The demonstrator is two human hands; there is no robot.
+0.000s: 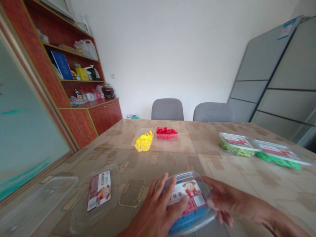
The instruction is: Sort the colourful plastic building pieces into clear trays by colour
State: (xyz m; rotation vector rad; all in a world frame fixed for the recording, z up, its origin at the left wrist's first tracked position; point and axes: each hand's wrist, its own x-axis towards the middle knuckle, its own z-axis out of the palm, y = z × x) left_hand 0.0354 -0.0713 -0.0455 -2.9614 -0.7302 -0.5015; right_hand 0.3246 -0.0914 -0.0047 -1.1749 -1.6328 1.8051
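A clear plastic box of blue pieces [191, 210] with a red-and-white labelled lid lies at the table's near edge. My left hand [158, 210] rests on its left side, fingers spread over the lid. On the box's right side my right hand [224, 202] curls its fingers round the edge. Both hands hold the box between them.
A loose labelled lid [98, 191] and a bare clear lid [41, 200] lie at the near left. Open tubs of yellow pieces [144, 141] and red pieces [167, 132] sit mid-table. Lidded boxes of olive [235, 144] and green pieces [280, 154] stand right. Two grey chairs [168, 109] face me.
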